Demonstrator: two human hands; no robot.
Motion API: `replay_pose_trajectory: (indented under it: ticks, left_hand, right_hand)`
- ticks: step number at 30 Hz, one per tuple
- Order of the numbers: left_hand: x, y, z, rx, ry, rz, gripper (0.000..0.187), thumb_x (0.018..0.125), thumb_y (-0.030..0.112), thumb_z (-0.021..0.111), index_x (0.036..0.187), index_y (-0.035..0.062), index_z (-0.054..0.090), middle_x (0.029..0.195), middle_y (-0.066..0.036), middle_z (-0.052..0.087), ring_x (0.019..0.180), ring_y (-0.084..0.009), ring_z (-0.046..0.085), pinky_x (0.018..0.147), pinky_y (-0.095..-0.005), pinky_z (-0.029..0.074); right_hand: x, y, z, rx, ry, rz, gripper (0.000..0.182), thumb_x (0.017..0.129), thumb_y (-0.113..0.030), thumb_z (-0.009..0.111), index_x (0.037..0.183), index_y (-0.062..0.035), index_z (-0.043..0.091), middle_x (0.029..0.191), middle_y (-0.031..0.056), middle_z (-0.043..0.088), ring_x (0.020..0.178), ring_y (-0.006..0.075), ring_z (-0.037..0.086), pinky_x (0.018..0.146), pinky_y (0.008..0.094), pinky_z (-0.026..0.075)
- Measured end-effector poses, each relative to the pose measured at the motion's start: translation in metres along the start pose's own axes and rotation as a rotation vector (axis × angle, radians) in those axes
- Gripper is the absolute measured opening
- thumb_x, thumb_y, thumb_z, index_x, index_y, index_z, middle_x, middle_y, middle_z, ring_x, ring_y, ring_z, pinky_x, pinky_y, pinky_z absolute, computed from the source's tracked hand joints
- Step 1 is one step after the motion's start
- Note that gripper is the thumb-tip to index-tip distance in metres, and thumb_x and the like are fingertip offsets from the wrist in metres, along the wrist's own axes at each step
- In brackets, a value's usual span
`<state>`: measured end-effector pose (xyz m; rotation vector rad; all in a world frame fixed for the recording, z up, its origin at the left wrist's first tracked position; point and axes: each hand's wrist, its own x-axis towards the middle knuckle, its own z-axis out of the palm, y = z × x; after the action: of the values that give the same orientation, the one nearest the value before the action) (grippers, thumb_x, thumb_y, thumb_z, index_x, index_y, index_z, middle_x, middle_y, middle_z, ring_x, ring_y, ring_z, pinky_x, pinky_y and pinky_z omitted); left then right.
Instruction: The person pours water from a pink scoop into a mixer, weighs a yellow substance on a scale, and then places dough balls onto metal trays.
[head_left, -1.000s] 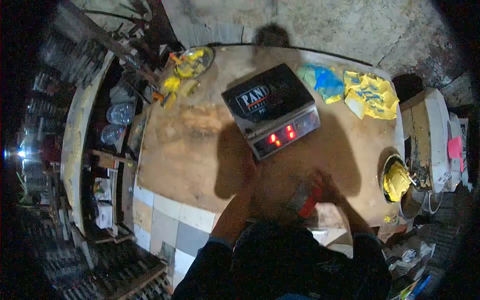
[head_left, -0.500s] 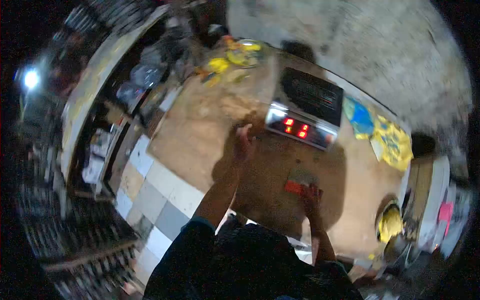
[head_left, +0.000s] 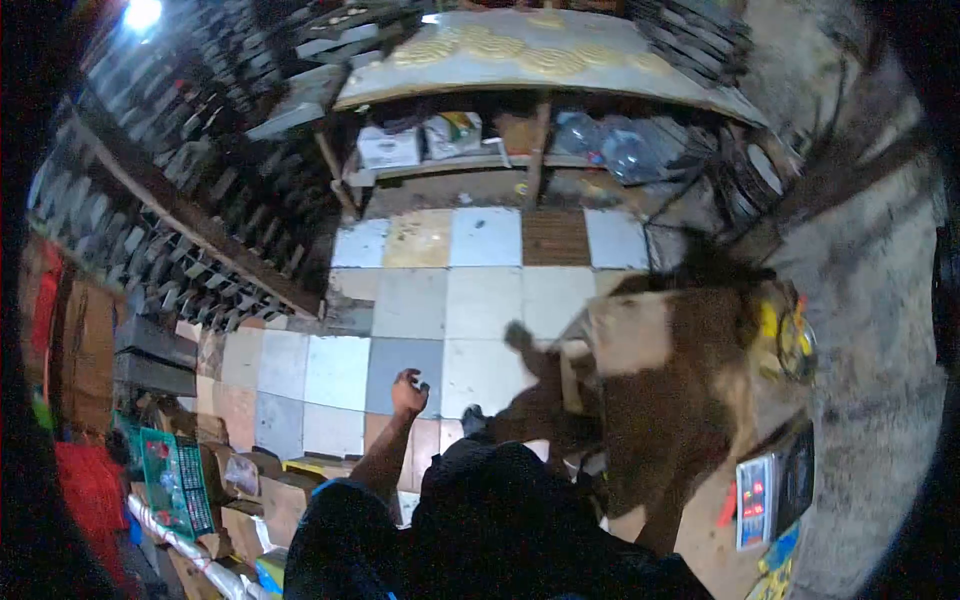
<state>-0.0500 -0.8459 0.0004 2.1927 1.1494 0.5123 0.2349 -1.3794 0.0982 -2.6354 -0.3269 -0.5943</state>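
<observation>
My left hand [head_left: 410, 393] hangs over the tiled floor with its fingers apart and lightly curled, holding nothing. The right forearm [head_left: 660, 525] reaches over the brown table [head_left: 715, 545] at lower right; deep shadow hides the fingers of that hand. On this table stands a digital scale [head_left: 757, 500] with red lit digits and a dark top. A small red thing [head_left: 728, 505] lies against the scale's near side.
Ahead, a long table [head_left: 400, 75] carries flat coiled yellowish pieces, with clear plastic bottles [head_left: 625, 150] on the shelf below. Stacked dark slats line the left. A green crate [head_left: 175, 480] and cardboard boxes [head_left: 285, 505] stand at lower left. Pale tiles [head_left: 480, 300] cover the floor.
The view has swung left, from the table with the scale to the floor and long table. My left hand has left the brown table; the right hand is no longer on the red thing.
</observation>
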Motion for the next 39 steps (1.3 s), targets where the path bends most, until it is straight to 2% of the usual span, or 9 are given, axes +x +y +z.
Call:
replay_pose_trajectory:
  ticks: [14,21,28,32,33,34,37,38,39]
  left_hand:
    - [0.258,-0.093,0.010,-0.047,-0.300,-0.166,0.043,0.068,0.033,0.073,0.097,0.0043,0.059,0.075,-0.012,0.065,0.072,-0.0237,0.063,0.064,-0.0318,0.050]
    - [0.312,-0.155,0.014,-0.031,-0.604,-0.407,0.041,0.073,0.045,0.067,0.098,0.0118,0.063,0.083,-0.014,0.065,0.080,-0.0280,0.062,0.071,-0.0394,0.048]
    - [0.432,-0.214,0.012,-0.623,0.100,-0.347,0.025,0.078,0.024,0.065,0.095,0.0067,0.059,0.070,-0.006,0.060,0.064,-0.0168,0.058,0.056,-0.0311,0.046]
    - [0.566,-0.216,-0.149,-0.326,0.440,-0.564,0.020,0.076,0.005,0.055,0.096,0.0042,0.061,0.080,-0.004,0.063,0.072,-0.0153,0.058,0.065,-0.0316,0.047]
    - [0.609,-0.235,-0.181,-0.397,0.899,0.022,0.021,0.078,0.012,0.056,0.096,0.0038,0.061,0.079,-0.004,0.063,0.072,-0.0148,0.059,0.064,-0.0295,0.047]
    - [0.628,-0.206,-0.257,-0.472,0.664,-0.356,0.017,0.080,0.017,0.053,0.088,0.0053,0.060,0.078,-0.004,0.062,0.072,-0.0163,0.059,0.067,-0.0294,0.047]
    - [0.689,-0.294,-0.381,-1.511,1.030,0.160,0.026,0.085,0.038,0.053,0.082,0.0121,0.056,0.078,-0.003,0.060,0.072,-0.0178,0.057,0.067,-0.0358,0.049]
    - [0.718,-0.220,-0.429,-1.607,1.323,-0.582,0.032,0.082,0.043,0.055,0.093,0.0133,0.055,0.088,-0.004,0.060,0.079,-0.0190,0.057,0.073,-0.0420,0.048]
    - [0.736,-0.210,-0.459,-1.542,1.215,-0.343,0.042,0.081,0.044,0.055,0.111,0.0137,0.051,0.105,-0.008,0.056,0.088,-0.0239,0.056,0.080,-0.0482,0.044]
  right_hand:
    - [0.248,-0.287,0.298,0.137,-0.069,-0.800,0.030,0.089,-0.027,0.045,0.094,0.0009,0.057,0.074,0.0169,0.055,0.073,0.0349,0.053,0.070,0.0469,0.044]
    - [0.391,-0.460,0.425,0.470,-0.437,-0.222,0.032,0.088,-0.030,0.047,0.089,0.0012,0.056,0.073,0.0155,0.055,0.070,0.0324,0.054,0.068,0.0422,0.045]
    - [0.445,-0.792,0.511,0.756,-0.494,-0.728,0.026,0.068,0.003,0.058,0.092,-0.0031,0.052,0.096,0.0137,0.052,0.090,0.0291,0.052,0.076,0.0339,0.042]
    - [0.477,-0.917,0.597,0.970,-0.672,-0.661,0.026,0.069,0.005,0.054,0.094,-0.0049,0.051,0.089,0.0122,0.054,0.079,0.0268,0.054,0.072,0.0335,0.044]
    - [0.483,-0.940,0.603,0.955,-0.606,-0.678,0.024,0.070,0.004,0.054,0.092,-0.0045,0.052,0.087,0.0120,0.055,0.079,0.0251,0.054,0.072,0.0334,0.044]
    - [0.496,-0.958,0.610,0.931,-0.541,-0.694,0.021,0.071,0.004,0.054,0.090,-0.0040,0.052,0.085,0.0118,0.055,0.079,0.0233,0.055,0.071,0.0332,0.044]
    - [0.516,-0.980,0.664,0.811,-0.427,-0.743,0.010,0.075,-0.002,0.057,0.083,-0.0014,0.052,0.074,0.0109,0.057,0.072,0.0235,0.057,0.066,0.0315,0.046]
    - [0.520,-0.990,0.663,0.697,-0.401,-0.775,0.010,0.076,-0.007,0.058,0.083,-0.0018,0.053,0.073,0.0107,0.057,0.072,0.0234,0.058,0.066,0.0318,0.047]
    - [0.521,-0.988,0.679,0.693,-0.397,-0.766,0.010,0.076,-0.007,0.058,0.083,-0.0018,0.053,0.073,0.0107,0.057,0.072,0.0234,0.058,0.066,0.0318,0.047]
